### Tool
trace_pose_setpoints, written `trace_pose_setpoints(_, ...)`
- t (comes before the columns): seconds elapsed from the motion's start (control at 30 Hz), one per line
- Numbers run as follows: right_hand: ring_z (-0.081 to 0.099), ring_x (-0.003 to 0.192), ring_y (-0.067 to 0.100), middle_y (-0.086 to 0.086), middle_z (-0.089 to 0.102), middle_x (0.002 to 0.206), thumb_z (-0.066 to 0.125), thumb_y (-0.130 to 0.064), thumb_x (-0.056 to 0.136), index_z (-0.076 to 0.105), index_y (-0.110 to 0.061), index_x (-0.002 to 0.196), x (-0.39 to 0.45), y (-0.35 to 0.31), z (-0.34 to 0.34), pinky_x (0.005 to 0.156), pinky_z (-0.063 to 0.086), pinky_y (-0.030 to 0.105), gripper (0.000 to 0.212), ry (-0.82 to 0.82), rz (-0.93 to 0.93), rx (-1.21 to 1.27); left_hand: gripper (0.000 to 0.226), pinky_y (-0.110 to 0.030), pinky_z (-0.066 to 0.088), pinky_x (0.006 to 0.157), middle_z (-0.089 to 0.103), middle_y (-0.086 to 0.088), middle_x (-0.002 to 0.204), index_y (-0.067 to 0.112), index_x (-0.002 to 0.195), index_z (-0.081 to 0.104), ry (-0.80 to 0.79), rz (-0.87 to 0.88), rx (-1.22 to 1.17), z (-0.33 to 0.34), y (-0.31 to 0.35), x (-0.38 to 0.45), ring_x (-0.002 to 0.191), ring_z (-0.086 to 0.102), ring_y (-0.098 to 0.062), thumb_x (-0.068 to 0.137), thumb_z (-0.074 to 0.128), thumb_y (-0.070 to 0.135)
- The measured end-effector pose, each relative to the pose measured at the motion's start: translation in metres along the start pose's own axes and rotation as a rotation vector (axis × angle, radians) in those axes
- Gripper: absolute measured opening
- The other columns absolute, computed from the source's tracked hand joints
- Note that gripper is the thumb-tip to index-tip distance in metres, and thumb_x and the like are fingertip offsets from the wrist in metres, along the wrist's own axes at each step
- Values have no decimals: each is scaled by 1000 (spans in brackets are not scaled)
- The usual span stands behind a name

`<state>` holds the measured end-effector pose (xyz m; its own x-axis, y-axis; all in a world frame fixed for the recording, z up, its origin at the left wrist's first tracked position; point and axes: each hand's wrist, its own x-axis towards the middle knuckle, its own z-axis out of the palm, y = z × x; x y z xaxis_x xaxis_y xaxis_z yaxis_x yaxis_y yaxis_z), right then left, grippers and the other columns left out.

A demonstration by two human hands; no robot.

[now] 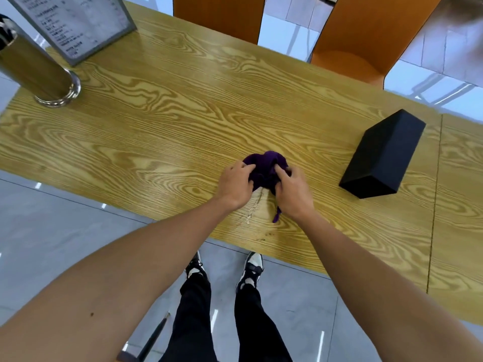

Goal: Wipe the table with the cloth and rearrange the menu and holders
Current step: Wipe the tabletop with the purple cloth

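A bunched purple cloth lies on the wooden table near its front edge. My left hand grips the cloth's left side and my right hand grips its right side, with a loose end hanging below my right wrist. A framed menu stands at the far left corner. Beside it stands a tall metal cylinder holder. A black rectangular box holder lies on the table to the right of my hands.
Two orange chairs stand at the far side of the table. A few small crumbs or marks lie on the table just below the cloth. A seam joins a second table on the right. My legs and shoes stand on grey tile below.
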<state>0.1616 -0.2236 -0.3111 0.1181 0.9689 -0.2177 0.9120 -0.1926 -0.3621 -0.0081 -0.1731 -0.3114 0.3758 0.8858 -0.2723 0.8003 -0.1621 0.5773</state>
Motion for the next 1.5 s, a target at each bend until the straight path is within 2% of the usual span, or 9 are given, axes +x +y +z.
trace_pose_setpoints(0.17, 55, 77, 33, 17, 45, 124, 47, -18, 99, 49, -13, 141, -29, -19, 7, 66, 43, 34, 42, -90, 136, 56, 43, -41, 50, 93, 56, -5, 131, 18, 138, 55, -102, -27, 21, 3, 7, -23, 115, 56, -29, 95, 55, 16)
trace_pose_setpoints(0.47, 55, 77, 24, 12, 51, 108, 48, -23, 98, 53, -15, 122, -99, -41, 25, 67, 48, 36, 25, -205, 219, 243, 38, -40, 51, 92, 62, -3, 126, 16, 127, 65, -221, -125, -38, 12, 7, -86, 110, 61, -24, 90, 55, 19)
trace_pose_setpoints(0.57, 56, 70, 17, 8, 56, 98, 49, -20, 96, 56, -20, 106, -118, -45, 31, 53, 36, 19, 12, -244, 242, 341, 30, -38, 55, 84, 71, -4, 108, 14, 112, 72, -221, -138, -79, 13, 3, -107, 98, 66, -23, 86, 58, 17)
trace_pose_setpoints(0.77, 62, 63, 16, -2, 68, 72, 53, -14, 89, 68, -21, 85, -126, -49, 17, 56, 48, 30, 18, -280, 271, 461, 15, -43, 56, 72, 68, 6, 76, 20, 88, 70, -309, -179, -253, 14, -11, -130, 72, 64, -14, 78, 59, 23)
trace_pose_setpoints(1.1, 54, 57, 21, 1, 61, 61, 54, -37, 88, 58, -13, 65, -14, -32, -42, 53, 39, 36, 33, -40, 358, 414, 17, -35, 58, 68, 72, 2, 87, 18, 104, 71, 0, -119, -342, -35, 19, -36, 75, 69, -14, 91, 60, 21)
trace_pose_setpoints(1.17, 55, 66, 24, 8, 63, 78, 56, -34, 89, 56, -12, 75, 8, -23, -41, 55, 39, 35, 26, 2, 345, 372, 16, -33, 54, 73, 68, 0, 97, 17, 104, 70, 67, -103, -252, -34, 16, -15, 85, 66, -17, 93, 60, 24)
trace_pose_setpoints(1.27, 57, 87, 28, 11, 46, 122, 57, -25, 97, 49, -16, 122, 24, -13, -35, 74, 50, 43, 27, 31, 318, 315, 31, -32, 53, 83, 51, -1, 115, 21, 125, 61, 54, -136, -203, -28, 10, 3, 94, 57, -17, 95, 62, 21)
trace_pose_setpoints(1.4, 56, 107, 34, 17, 46, 132, 53, -19, 100, 46, -24, 140, 22, 2, -19, 69, 51, 41, 41, 101, 6, -12, 55, -31, 51, 87, 41, -6, 118, 28, 146, 43, 5, -100, -151, -15, 7, 9, 92, 56, -21, 96, 60, 14)
trace_pose_setpoints(1.5, 48, 124, 38, 17, 49, 140, 50, -31, 102, 42, -19, 149, 18, 17, -5, 86, 52, 47, 49, -19, -123, -156, 51, -35, 54, 83, 41, -6, 117, 31, 145, 46, 15, -72, -68, -5, 4, 11, 91, 58, -23, 98, 55, 16)
